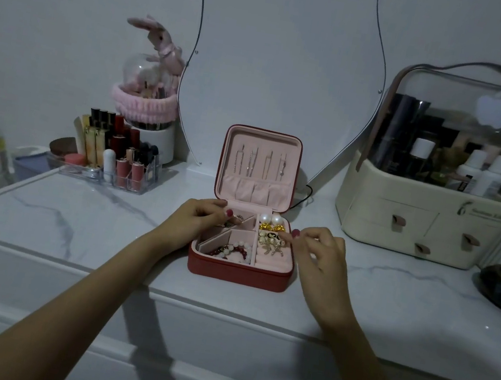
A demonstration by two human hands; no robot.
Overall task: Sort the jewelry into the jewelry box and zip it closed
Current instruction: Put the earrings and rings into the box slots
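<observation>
Box: the square red zip-up jewelry box with pink lining (239, 273) sat open on the white marble-look tabletop (73, 221), its lid (262, 145) standing upright at the far side.
My left hand: my left hand (198, 219) rested at the box's far-left corner, fingers curled over the far-left compartment, where a small ring (235, 218) lay under my fingertips; whether I actually pinched it I cannot tell.
My right hand: my right hand (318, 250) hovered at the box's right edge, thumb and forefinger drawn together in a pinch just beside the right-hand column; I cannot tell what, if anything, was between them.
Right column of the box: two round white pearl earrings (271, 219) at the far end, gold flower-shaped studs (272, 227) just nearer, then gold and pearl drop earrings (271, 244).
Near-left of the box: a bracelet of red and white beads (233, 250) lay in the compartment closest to me.
Lid: thin silver chains (251, 165) hung above a gathered pink pocket.
Left of the box: a clear acrylic lipstick organiser (115, 162) stood well apart.
Right of the box: a cream cosmetics case with a clear domed lid (429, 215) stood near.
</observation>
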